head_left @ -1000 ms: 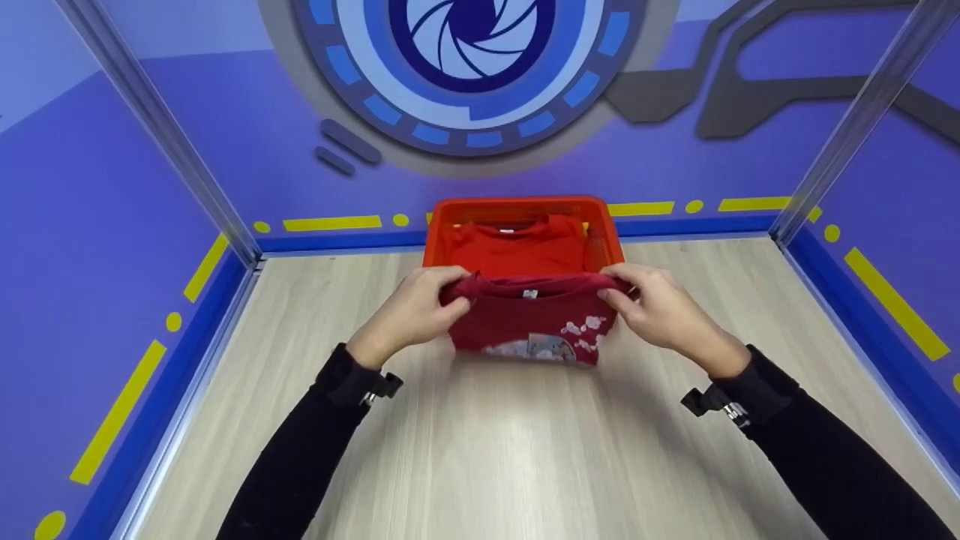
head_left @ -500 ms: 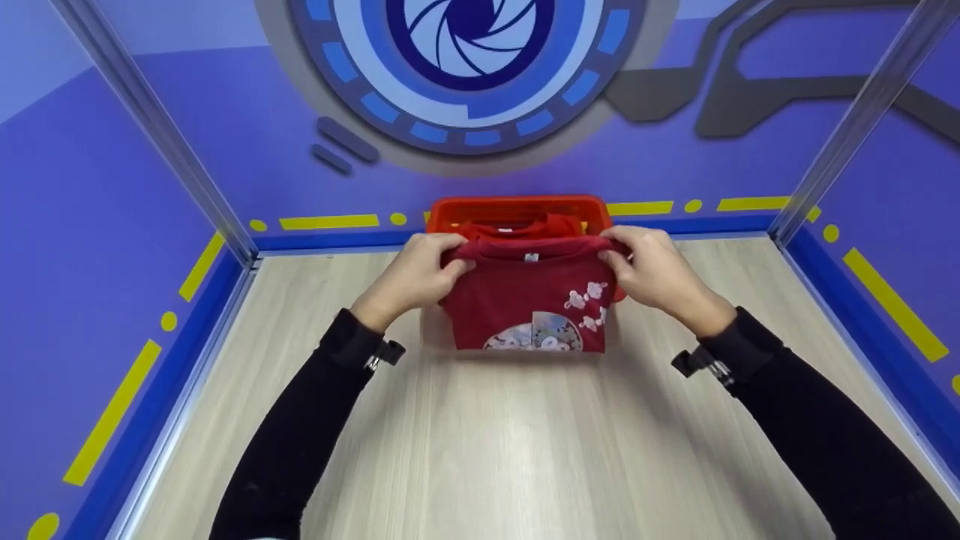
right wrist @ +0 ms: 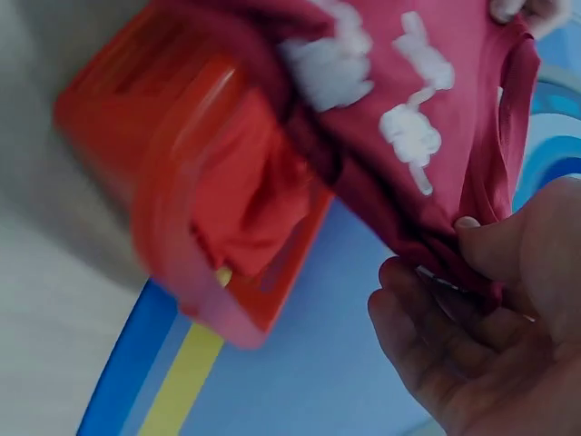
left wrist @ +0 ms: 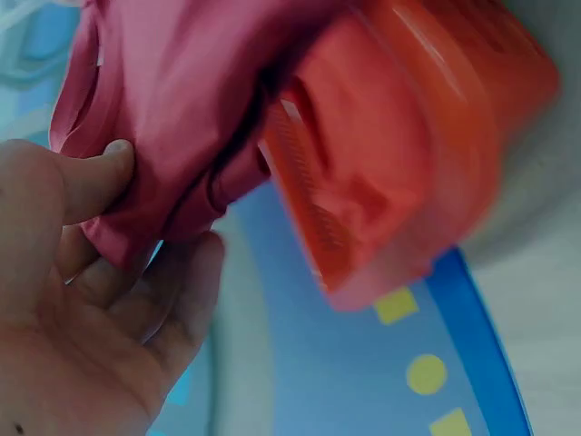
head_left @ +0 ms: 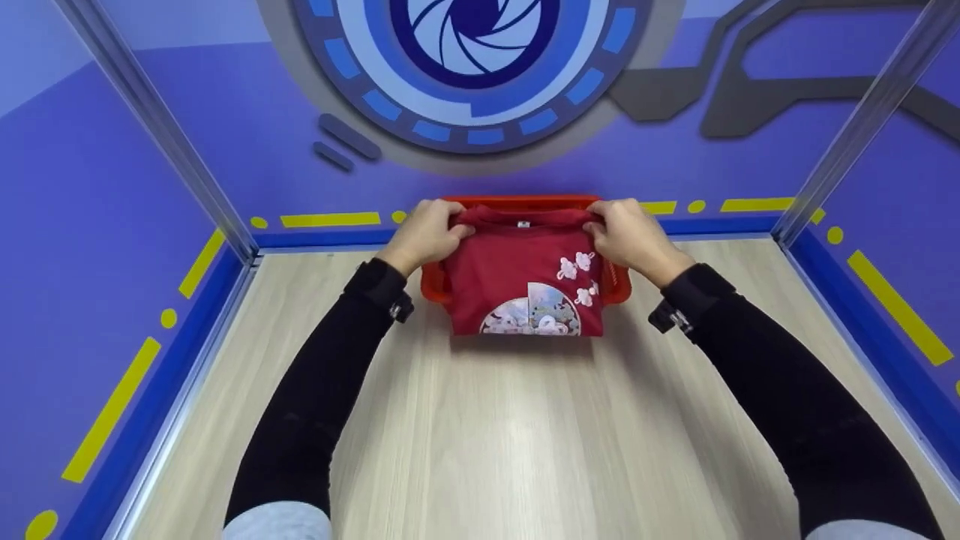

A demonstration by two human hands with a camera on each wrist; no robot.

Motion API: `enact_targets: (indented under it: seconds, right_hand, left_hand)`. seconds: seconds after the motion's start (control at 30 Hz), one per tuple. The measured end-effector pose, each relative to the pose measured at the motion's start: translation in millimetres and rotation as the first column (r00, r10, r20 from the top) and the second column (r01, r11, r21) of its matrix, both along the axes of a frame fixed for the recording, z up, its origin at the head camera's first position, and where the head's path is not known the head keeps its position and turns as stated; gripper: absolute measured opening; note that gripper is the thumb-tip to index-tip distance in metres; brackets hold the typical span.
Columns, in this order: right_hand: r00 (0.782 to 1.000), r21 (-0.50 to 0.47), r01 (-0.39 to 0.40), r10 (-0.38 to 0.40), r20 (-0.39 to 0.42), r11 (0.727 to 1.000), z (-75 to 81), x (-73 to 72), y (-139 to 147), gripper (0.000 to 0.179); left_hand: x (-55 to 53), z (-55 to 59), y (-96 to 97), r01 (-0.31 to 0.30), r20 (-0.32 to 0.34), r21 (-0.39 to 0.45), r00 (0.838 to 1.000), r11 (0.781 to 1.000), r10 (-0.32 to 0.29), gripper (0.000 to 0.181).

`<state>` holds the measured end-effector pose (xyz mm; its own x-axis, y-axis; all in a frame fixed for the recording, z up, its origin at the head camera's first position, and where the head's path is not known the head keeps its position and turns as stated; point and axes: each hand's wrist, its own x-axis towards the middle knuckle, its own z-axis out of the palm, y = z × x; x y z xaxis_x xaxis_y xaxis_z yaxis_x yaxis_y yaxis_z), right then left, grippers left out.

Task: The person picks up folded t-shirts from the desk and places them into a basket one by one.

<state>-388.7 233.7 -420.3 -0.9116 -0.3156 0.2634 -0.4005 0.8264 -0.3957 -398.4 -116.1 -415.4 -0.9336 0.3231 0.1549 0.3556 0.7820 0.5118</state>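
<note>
A folded dark red T-shirt with white flower shapes and a patterned half-circle hangs in front of and over the orange-red basket. My left hand pinches its left shoulder between thumb and fingers, while my right hand pinches the right shoulder. The collar, with a small white label, spans between the hands near the basket's back rim. Inside the basket, a bright red garment shows in the left wrist view; from the head view the dark red T-shirt hides it.
The basket stands against the back of a pale wood-look table. A blue-purple printed wall rises right behind it, with matching side walls left and right joined by metal corner posts.
Both hands have moved away from me and up in the view, carrying the dark red T-shirt from before the basket to over it. The bright red garment has become covered in the head view.
</note>
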Motion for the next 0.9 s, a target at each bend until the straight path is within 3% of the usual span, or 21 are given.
enact_targets:
  seconds: [0.17, 0.43, 0.67, 0.9]
  right_hand:
    - [0.999, 0.052, 0.003, -0.005, 0.037, 0.999, -9.5, -19.6, -5, 0.02]
    - [0.993, 0.104, -0.013, 0.001, 0.119, 0.994, -26.9, -37.7, -10, 0.025]
    - [0.984, 0.182, -0.047, 0.015, 0.177, 0.982, -38.7, -43.0, -12, 0.015]
    - [0.964, 0.24, -0.095, 0.029, 0.263, 0.966, -39.9, -47.8, -18, 0.019]
  left_hand:
    - [-14.8, -7.8, 6.0, -0.05, 0.014, -0.145, 0.998, 0.988, 0.053, 0.025]
    - [-28.7, -19.6, 9.8, -0.065, 0.038, -0.252, 0.996, 0.966, 0.077, 0.028]
    - [-34.7, -30.2, 12.2, -0.03, 0.101, -0.252, 0.993, 0.967, 0.057, 0.033]
    - [-34.0, -30.8, 12.1, 0.021, 0.191, -0.278, 0.981, 0.96, 0.034, 0.03]
